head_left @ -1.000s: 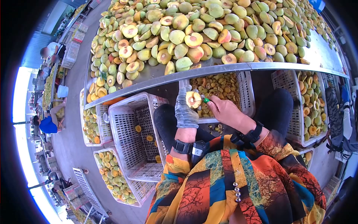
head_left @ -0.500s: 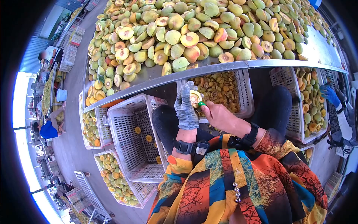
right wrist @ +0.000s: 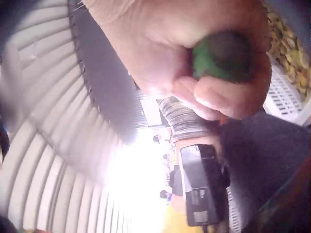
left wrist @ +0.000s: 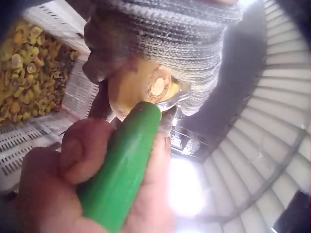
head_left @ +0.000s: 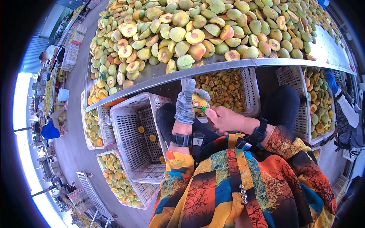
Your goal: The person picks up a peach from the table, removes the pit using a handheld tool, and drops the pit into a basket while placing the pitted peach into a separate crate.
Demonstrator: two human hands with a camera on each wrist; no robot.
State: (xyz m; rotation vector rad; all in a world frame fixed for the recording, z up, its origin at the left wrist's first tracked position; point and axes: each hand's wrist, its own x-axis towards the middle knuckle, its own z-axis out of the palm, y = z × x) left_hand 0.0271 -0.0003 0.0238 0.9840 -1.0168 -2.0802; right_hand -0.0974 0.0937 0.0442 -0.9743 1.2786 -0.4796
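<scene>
In its grey knitted glove, the left hand (head_left: 185, 104) holds a halved yellow fruit (head_left: 198, 102), its cut face and brown pit area turned toward the right hand. The bare right hand (head_left: 225, 118) grips a green-handled tool (left wrist: 127, 162). In the left wrist view the tool's curved metal end (left wrist: 174, 98) lies against the fruit beside the pit. The right wrist view shows the fingers curled round the green handle (right wrist: 221, 57); the fruit is hidden there.
A metal table (head_left: 167, 78) heaped with halved fruit stands in front. Below it is a crate (head_left: 251, 89) of cut pieces. A white crate (head_left: 131, 152) with a few yellow pieces stands at left, among fruit-filled crates. Another person's blue-gloved hand (head_left: 331, 81) is at far right.
The left hand's thumb now stands up apart from the fingers, and the fruit has tilted in its hold. The right hand stays close with the tool. The blue-gloved hand at right has moved up.
</scene>
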